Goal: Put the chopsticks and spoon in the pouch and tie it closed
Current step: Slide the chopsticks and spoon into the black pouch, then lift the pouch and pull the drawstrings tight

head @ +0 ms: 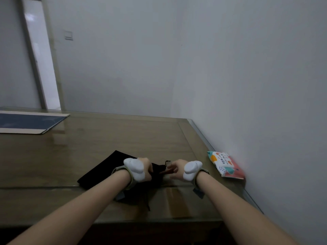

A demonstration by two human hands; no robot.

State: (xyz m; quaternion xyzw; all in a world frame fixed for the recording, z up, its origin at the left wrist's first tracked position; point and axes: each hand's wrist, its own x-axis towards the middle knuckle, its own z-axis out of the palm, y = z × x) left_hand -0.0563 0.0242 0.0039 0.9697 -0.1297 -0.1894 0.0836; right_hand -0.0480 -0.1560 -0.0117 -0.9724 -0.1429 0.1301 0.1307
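Our left hand point(144, 167) grips the pouch point(106, 171) near its mouth. Our right hand point(177, 169) curls at that mouth, pinching something thin, maybe the cord; we cannot tell. A reddish-brown tip point(165, 172) pokes out between the hands, so we think the packing is nearly done and the tying is left. The pouch lies flat on the worktop point(106, 138), long way running far-left to near-right, mouth pointing right.

we see pouch point(106, 169) flat on surface point(123, 135), centre-near | left hand point(141, 169) on pouch's right end | right hand point(178, 169) just right of it, sticks point(167, 172) between the two | packet point(225, 164) far right against wall | board point(28, 122) far left, behind
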